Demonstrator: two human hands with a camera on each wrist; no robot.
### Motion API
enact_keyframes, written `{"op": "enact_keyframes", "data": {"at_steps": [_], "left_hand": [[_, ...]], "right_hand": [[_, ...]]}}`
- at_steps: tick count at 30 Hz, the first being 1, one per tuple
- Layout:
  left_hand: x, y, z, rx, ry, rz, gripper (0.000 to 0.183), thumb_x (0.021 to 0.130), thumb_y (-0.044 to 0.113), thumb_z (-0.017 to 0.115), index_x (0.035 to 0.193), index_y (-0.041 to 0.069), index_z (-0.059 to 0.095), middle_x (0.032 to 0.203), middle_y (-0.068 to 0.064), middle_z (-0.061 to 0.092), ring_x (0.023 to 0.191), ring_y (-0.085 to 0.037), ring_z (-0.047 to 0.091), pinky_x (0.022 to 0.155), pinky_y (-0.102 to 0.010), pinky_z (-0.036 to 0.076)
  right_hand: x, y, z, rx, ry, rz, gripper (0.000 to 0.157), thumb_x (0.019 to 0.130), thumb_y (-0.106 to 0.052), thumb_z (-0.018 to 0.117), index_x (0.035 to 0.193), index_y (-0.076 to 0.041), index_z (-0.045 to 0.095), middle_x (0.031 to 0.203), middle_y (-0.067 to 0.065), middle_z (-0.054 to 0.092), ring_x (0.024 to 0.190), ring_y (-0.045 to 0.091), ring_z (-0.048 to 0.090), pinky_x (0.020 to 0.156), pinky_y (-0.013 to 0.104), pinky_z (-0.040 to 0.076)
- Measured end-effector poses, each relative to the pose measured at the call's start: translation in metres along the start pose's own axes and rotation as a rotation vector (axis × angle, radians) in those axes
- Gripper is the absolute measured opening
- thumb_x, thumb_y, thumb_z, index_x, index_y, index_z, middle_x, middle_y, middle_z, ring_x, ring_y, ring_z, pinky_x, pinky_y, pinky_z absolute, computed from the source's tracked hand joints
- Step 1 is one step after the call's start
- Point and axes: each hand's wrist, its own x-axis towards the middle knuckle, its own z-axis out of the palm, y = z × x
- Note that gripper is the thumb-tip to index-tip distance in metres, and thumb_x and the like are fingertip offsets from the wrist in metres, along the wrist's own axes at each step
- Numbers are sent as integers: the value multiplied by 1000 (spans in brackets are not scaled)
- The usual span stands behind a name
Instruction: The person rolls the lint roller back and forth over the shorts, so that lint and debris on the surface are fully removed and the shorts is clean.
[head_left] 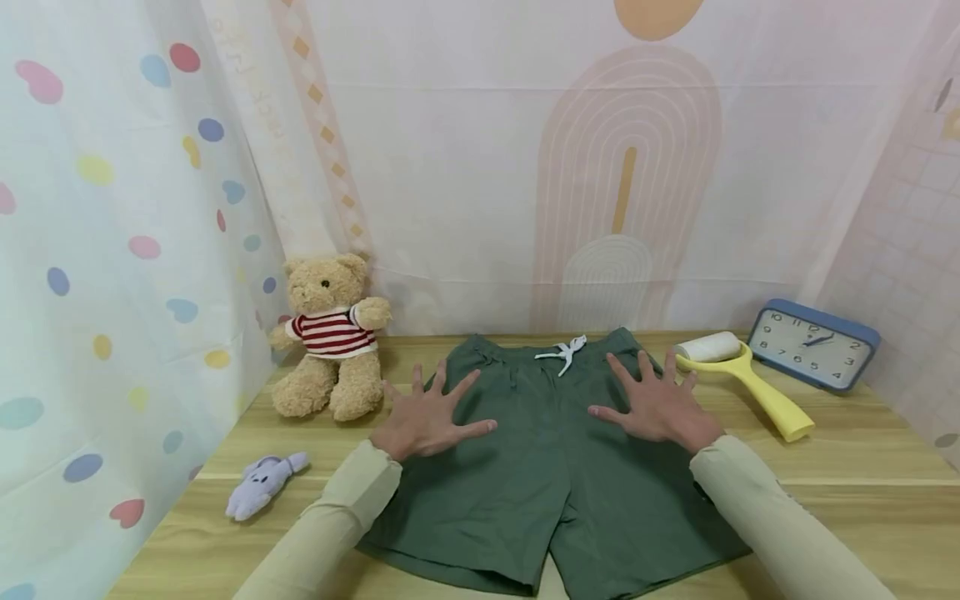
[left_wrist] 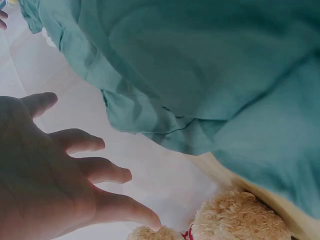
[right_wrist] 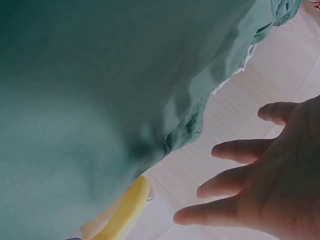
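Note:
Dark green shorts (head_left: 517, 475) lie spread on the wooden table, waistband toward the back, with a white drawstring (head_left: 566, 354) tied in a bow. Over their left side my left hand (head_left: 427, 418) hovers, palm down and fingers spread. My right hand (head_left: 662, 408) is held the same way over the right side. Neither hand holds anything. Both wrist views show a gap between the spread fingers and the green cloth (left_wrist: 165, 65), which looks slightly wrinkled near the waistband (right_wrist: 187, 127).
A teddy bear (head_left: 330, 342) in a striped shirt sits at the back left, a small lilac plush toy (head_left: 262, 486) in front of it. On the right lie a yellow-handled lint roller (head_left: 765, 392) and, behind it, a blue clock (head_left: 813, 343). Printed curtains (head_left: 450, 167) stand behind the table.

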Motion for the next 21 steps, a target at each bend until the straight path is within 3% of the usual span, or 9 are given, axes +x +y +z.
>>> {"op": "enact_keyframes", "data": {"at_steps": [7, 10, 12, 17, 21], "left_hand": [[-7, -5, -2, 0, -19, 18, 86, 88, 78, 49, 160, 37, 26, 166, -24, 20, 148, -61, 16, 98, -94, 10], [-13, -13, -4, -31, -19, 48, 86, 90, 76, 50, 160, 33, 27, 166, -25, 21, 148, -61, 18, 102, -91, 11], [-18, -20, -4, -81, -35, 79, 86, 92, 73, 51, 161, 29, 26, 165, -27, 20, 148, -60, 20, 106, -87, 19], [-33, -41, -4, -181, -65, 160, 81, 98, 49, 62, 160, 10, 27, 162, -31, 26, 143, -53, 38, 106, -65, 45], [-43, -54, -4, -160, -33, 205, 74, 96, 27, 69, 154, -2, 35, 155, -30, 40, 136, -47, 50, 106, -58, 48]], "right_hand": [[-3, 10, -5, -27, 25, 12, 90, 94, -72, 48, 162, -17, 24, 160, 34, 26, 144, 69, 8, 101, 90, 20], [-6, 24, -14, -19, 44, 21, 89, 95, -70, 47, 160, -13, 27, 159, 36, 26, 143, 69, 11, 100, 89, 22], [-8, 38, -21, -8, 59, 28, 87, 97, -68, 46, 159, -9, 29, 156, 38, 28, 141, 70, 14, 98, 89, 25], [-10, 77, -36, 48, 78, 53, 82, 102, -58, 45, 156, 0, 27, 150, 43, 31, 135, 69, 24, 91, 83, 38], [-11, 106, -43, 131, 58, 83, 83, 105, -53, 40, 156, 9, 18, 149, 48, 25, 133, 68, 27, 97, 79, 38]]}}
